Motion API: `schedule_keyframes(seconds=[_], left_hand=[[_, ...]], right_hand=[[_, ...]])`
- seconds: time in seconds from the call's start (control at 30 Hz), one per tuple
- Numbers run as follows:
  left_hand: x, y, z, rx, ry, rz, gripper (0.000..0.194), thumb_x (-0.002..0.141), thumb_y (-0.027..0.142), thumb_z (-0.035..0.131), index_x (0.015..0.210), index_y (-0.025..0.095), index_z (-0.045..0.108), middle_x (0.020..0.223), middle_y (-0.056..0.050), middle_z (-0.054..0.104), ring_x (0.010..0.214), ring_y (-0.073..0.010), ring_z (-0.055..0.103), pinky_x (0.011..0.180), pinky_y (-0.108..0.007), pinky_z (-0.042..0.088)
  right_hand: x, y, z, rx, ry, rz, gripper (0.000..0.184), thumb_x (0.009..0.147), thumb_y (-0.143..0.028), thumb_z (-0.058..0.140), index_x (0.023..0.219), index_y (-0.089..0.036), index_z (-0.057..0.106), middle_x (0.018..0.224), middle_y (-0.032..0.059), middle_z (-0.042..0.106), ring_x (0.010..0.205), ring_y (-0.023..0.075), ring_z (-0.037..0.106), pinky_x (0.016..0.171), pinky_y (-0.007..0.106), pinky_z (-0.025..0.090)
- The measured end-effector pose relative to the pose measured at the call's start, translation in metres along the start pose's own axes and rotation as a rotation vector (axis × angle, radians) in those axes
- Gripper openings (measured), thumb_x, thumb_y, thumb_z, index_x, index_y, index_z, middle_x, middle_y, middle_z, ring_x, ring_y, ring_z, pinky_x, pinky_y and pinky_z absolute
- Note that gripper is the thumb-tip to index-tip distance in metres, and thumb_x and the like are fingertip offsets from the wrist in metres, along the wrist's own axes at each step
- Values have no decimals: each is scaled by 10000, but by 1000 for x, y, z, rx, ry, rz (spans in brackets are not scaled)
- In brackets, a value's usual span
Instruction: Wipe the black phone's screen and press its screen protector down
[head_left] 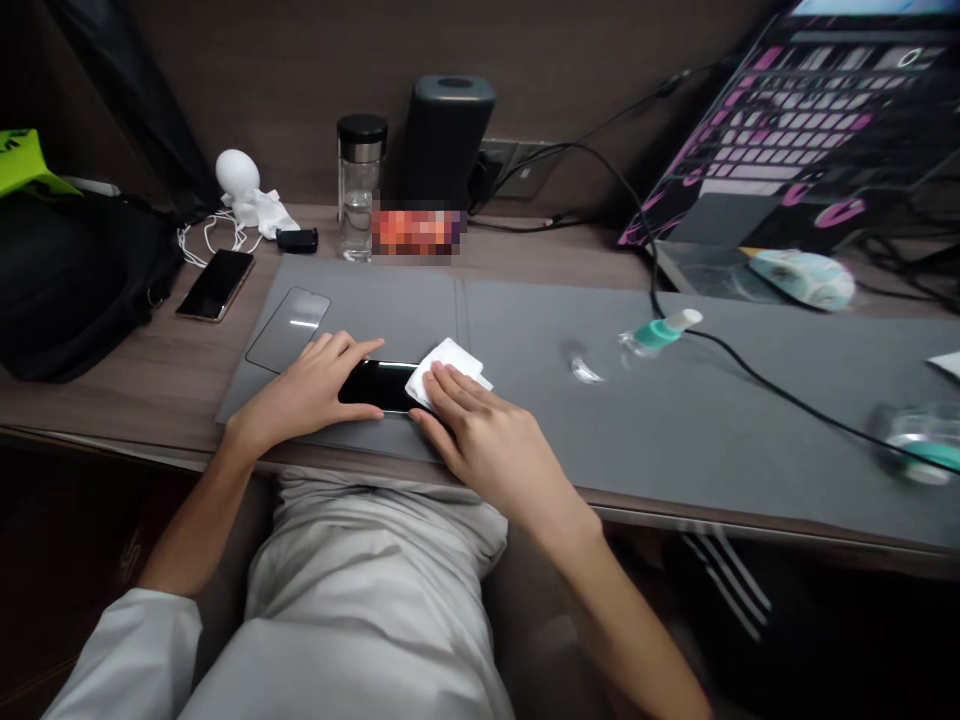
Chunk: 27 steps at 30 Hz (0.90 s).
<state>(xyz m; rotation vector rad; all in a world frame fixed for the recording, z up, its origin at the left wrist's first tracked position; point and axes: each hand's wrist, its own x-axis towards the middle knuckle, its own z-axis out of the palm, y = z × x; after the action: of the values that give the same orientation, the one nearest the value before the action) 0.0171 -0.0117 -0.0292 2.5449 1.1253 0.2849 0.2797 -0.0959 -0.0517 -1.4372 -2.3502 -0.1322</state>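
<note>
While the left hand (319, 385) spans the black phone (375, 386) from its left end, I can see the right hand (487, 420) pressing a folded white cloth (450, 368) onto the right part of the screen. The left grip is set wide, with the thumb along the phone's near long edge and the fingers by the far one, holding it between them. The right grip has the cloth pinned under nearly straight fingers, its thumb lower down, at the phone's near edge.

The phone lies flat on the grey mat (525, 400), close to the front edge of the worktop (112, 350) and left of its middle. Behind the left hand I have a clear glass sheet (291, 328) with a dark border, flat near the mat's back left corner. Just off the mat's left edge lies a second phone (216, 285), and a glass bottle (358, 195) with a black lid stands behind the mat.

To the right of the cloth, a small bottle (656, 333) with a teal collar and white cap lies on its side, blurred in my view. The black cable (780, 385) runs past it to the mat's right side, with a patterned mouse (806, 278) and a tilted laptop (787, 130) behind.
</note>
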Motion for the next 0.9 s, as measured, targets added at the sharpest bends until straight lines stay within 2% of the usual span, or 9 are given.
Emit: schedule_keyframes(seconds=[0.23,0.43,0.63,0.9], left_hand=[[0,2,0,-1,-6,-20,829,1031,666,686,1707,261,429,1397,-102,611,1330,-330,571,1288,-529,366],[0,1,1,10,-17,-19,866,1020,651,711,1714,227,416,1431,-120,599,1357,-340,562,1291,-526,359],[0,-1,1,13,-11,-9,857,1027,662,699,1708,217,427,1411,-120,606,1341,-340,568,1262,-516,384],[1,2,-1,12,-23,-15,840,1047,657,661,1716,217,409,1412,-113,594,1337,-324,561,1257,-505,386]], right_hand=[[-18,-22,-16,-42,-21,-45,510,1183,-392,440,1436,-47,716,1470,283,729,1355,380,750,1063,509,681],[-1,-5,-4,129,-52,8,470,1186,-359,434,1496,-134,707,1578,189,675,1473,333,664,1170,506,625],[8,0,8,121,-40,4,519,1179,-384,469,1546,-69,656,1642,225,602,1549,350,584,1276,519,532],[-8,-26,-6,-32,13,-79,536,1180,-375,476,1449,35,691,1510,303,694,1416,384,707,1139,507,641]])
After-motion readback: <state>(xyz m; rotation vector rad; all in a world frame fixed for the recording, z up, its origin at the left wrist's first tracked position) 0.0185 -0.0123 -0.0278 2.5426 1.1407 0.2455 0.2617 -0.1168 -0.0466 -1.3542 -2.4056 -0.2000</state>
